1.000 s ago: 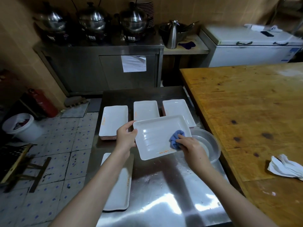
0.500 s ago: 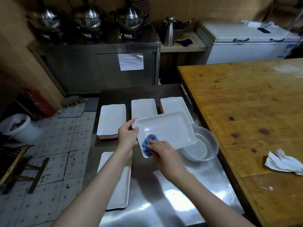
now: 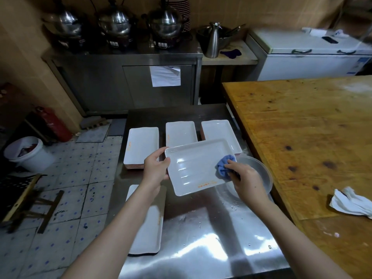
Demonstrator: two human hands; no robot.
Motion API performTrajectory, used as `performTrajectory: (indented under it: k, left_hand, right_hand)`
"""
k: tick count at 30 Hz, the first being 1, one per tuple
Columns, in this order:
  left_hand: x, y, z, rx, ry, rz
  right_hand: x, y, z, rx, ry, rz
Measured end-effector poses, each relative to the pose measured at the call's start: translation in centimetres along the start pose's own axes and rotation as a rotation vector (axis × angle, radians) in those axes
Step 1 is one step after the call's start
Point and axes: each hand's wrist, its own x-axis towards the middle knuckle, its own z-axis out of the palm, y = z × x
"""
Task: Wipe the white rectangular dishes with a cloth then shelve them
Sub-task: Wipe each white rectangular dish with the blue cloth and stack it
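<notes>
White dish (image 3: pixel 193 168), centre frame, tilted above steel table (image 3: pixel 201 238); long axis runs left to right. My left hand (image 3: pixel 156 170) grips its left edge, fingers curled. My right hand (image 3: pixel 245 178) pinches blue cloth (image 3: pixel 224 166) at its right end; wiping should travel leftward.

Commercial kitchen, steel counter (image 3: pixel 201 228), cookers (image 3: pixel 166 23)

held dish (image 3: pixel 193 166): white, rectangular, shallow, orange print on near rim, tilted over tabletop (image 3: pixel 201 238), my left grip (image 3: pixel 156 168) on its 9 o'clock edge | cloth (image 3: pixel 224 165): blue, bunched under my right grip (image 3: pixel 246 178), at its 3 o'clock edge | dish stacks (image 3: pixel 142 146) at 10 and 1 o'clock | single dish (image 3: pixel 149 228) flat at 7 o'clock
</notes>
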Motion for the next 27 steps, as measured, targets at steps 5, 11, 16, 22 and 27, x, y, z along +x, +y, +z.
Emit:
performTrajectory:
  k: [5, 11, 16, 22, 27]
  left_hand:
    - [-0.3, 0.3, -0.1, 0.007, -0.046, 0.011]
    - [-0.9, 0.2, 0.0, 0.009, -0.064, 0.01]
    - [-1.1, -0.5, 0.1, 0.014, -0.059, 0.007]
    - [-1.0, -0.8, -1.4, -0.006, -0.019, -0.009]
    - [-1.3, -1.2, -3.4, -0.004, 0.04, -0.011]
  right_hand:
    - [1.3, -1.0, -0.4, -0.033, 0.028, 0.017]
    - [1.4, -5.1, 0.6, 0.074, -0.003, -0.08]
    - [0.5, -8.2, 3.7, 0.094, -0.093, -0.281]
    - [0.6, -7.1, 3.9, 0.1, -0.17, -0.24]
    - [0.9, -4.5, 2.1, 0.052, -0.133, -0.057]
